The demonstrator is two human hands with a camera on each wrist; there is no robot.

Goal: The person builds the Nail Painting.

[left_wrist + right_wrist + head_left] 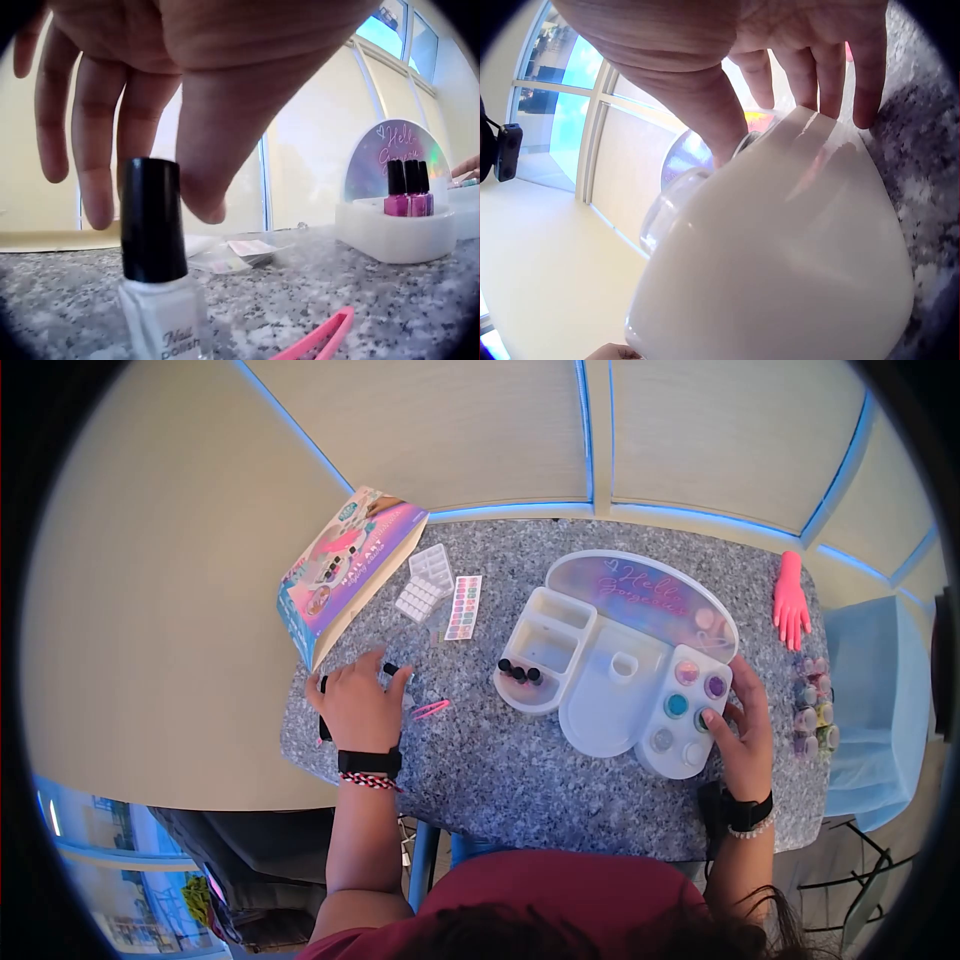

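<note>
My left hand (pixel 362 700) hovers low at the table's left side, fingers spread and pointing down. Close to its thumb stands a nail polish bottle (pixel 161 300) with white contents and a black cap. Pink tweezers (pixel 431 709) lie just right of this hand. At the white nail art station (pixel 612 710), my right hand (pixel 745 730) rests on the right edge. Its thumb touches a dark green pot (pixel 702 716) in the slotted section, while the other fingers extend down along the outer side. Several black-capped polish bottles (pixel 409 191) stand in the station's left compartment.
A nail art box (pixel 350 565) leans at the back left. Beside it lie clear compartment trays (pixel 425 585) and a sticker sheet (pixel 463 608). A pink model hand (pixel 790 600) and several small pots (pixel 815 705) sit along the right edge of the granite table (pixel 520 790).
</note>
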